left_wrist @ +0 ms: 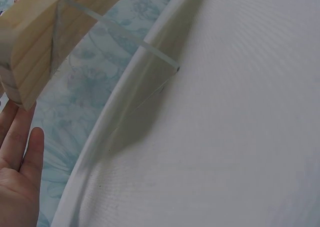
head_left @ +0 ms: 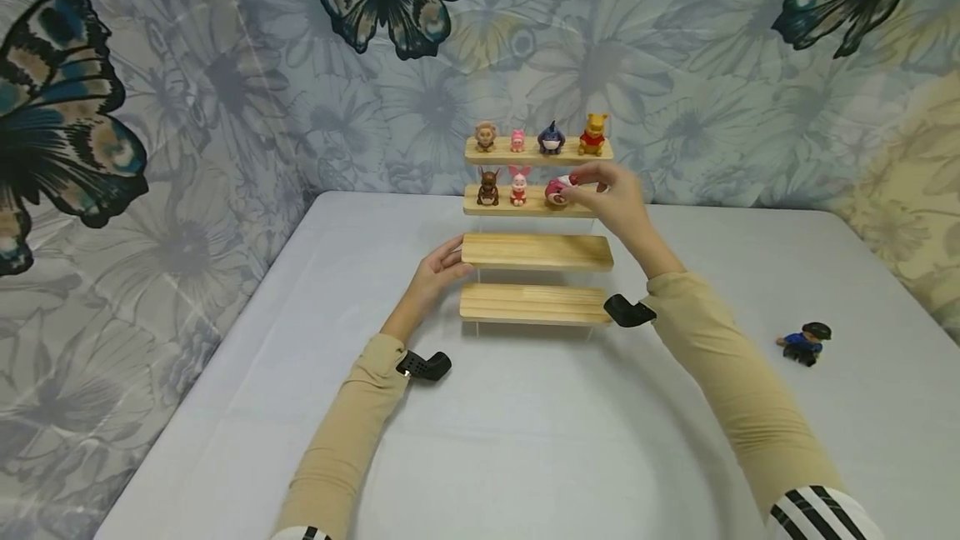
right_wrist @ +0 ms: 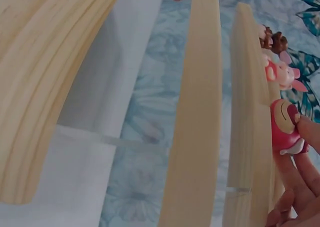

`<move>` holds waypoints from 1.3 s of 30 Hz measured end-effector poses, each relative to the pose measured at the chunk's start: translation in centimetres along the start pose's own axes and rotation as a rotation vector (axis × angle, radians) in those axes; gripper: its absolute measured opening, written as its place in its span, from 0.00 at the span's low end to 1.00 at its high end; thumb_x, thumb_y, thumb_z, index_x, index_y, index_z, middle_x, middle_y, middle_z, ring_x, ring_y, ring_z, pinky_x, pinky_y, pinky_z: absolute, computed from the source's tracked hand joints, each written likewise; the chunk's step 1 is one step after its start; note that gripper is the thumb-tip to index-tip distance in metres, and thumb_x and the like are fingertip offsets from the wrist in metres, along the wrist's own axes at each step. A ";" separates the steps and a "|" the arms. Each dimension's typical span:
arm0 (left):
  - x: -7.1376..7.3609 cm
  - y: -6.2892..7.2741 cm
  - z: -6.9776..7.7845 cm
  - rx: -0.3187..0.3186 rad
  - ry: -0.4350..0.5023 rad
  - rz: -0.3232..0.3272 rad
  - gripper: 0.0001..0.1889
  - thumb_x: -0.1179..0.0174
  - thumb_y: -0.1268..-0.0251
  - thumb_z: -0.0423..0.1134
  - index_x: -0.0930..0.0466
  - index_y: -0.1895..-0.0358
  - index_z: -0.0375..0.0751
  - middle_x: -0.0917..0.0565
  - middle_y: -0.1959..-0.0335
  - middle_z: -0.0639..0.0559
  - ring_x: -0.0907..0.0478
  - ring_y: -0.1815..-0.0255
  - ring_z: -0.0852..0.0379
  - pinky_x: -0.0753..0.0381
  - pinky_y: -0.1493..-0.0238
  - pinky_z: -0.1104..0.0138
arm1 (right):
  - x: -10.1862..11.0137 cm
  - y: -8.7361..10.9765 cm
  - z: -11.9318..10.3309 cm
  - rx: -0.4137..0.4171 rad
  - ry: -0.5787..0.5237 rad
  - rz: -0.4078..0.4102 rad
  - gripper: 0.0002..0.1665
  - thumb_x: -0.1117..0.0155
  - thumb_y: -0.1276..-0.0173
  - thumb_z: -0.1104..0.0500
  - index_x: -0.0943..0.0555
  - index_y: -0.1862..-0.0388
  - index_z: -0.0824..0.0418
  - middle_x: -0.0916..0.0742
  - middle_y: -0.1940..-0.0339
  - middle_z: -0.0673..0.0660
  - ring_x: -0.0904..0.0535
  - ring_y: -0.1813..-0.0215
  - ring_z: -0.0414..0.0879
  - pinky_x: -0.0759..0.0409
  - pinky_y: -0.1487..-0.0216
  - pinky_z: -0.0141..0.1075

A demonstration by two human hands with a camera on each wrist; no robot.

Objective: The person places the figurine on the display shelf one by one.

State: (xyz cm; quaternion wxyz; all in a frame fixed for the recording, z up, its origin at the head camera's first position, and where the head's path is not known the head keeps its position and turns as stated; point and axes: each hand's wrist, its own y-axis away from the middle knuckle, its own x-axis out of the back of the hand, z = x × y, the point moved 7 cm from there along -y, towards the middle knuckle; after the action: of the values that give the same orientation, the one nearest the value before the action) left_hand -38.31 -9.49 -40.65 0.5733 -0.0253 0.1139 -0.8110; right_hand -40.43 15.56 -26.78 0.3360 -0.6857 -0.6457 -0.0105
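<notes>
My right hand (head_left: 621, 197) pinches a small dark-pink figurine (head_left: 556, 191) on the second shelf board from the top (head_left: 498, 211). In the right wrist view the thumb and fingers are around this figurine (right_wrist: 281, 127), which has a pale face and stands at the board. Left of it on that board are a brown figurine (head_left: 487, 188) and a pink figurine with long ears (head_left: 518, 187). My left hand (head_left: 432, 277) touches the left end of the third wooden board (head_left: 537, 252); its fingers look straight in the left wrist view, fingertips against the board end.
The top board (head_left: 495, 157) carries several figurines, among them a yellow bear in red (head_left: 592, 136). The lowest board (head_left: 534, 307) stands in front on clear supports. A figurine in blue with a black cap (head_left: 805, 345) lies on the white table (head_left: 540, 440) at right.
</notes>
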 end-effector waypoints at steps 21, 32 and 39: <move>-1.0 0.9 2.2 0.018 -0.041 -0.017 0.29 0.48 0.37 0.28 0.47 0.33 0.34 0.32 0.42 0.36 0.31 0.44 0.50 0.36 0.43 0.63 | -1.1 -0.2 -0.2 0.021 0.044 -0.003 0.19 0.34 0.43 0.58 0.20 0.55 0.66 0.16 0.62 0.60 0.28 0.61 0.43 0.35 0.67 0.30; -0.6 0.5 1.4 0.005 -0.026 -0.010 0.30 0.46 0.38 0.30 0.46 0.33 0.34 0.30 0.43 0.36 0.30 0.46 0.51 0.35 0.44 0.62 | -1.2 -0.1 -0.4 0.042 0.067 -0.005 0.20 0.35 0.41 0.57 0.21 0.53 0.66 0.16 0.61 0.62 0.25 0.60 0.47 0.35 0.68 0.30; 0.0 -0.1 0.1 0.002 -0.008 0.002 0.31 0.43 0.39 0.33 0.44 0.33 0.37 0.29 0.44 0.38 0.30 0.46 0.50 0.35 0.44 0.62 | 0.5 1.1 -0.8 0.165 0.069 0.125 0.16 0.39 0.38 0.61 0.22 0.54 0.70 0.17 0.62 0.64 0.34 0.68 0.45 0.40 0.67 0.32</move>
State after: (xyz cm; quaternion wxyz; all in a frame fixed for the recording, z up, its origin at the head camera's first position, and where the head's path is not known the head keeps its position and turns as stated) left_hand -38.36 -9.44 -40.54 0.5744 -0.0278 0.1107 -0.8106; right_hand -39.00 15.66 -26.44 0.4133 -0.6937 -0.5885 0.0402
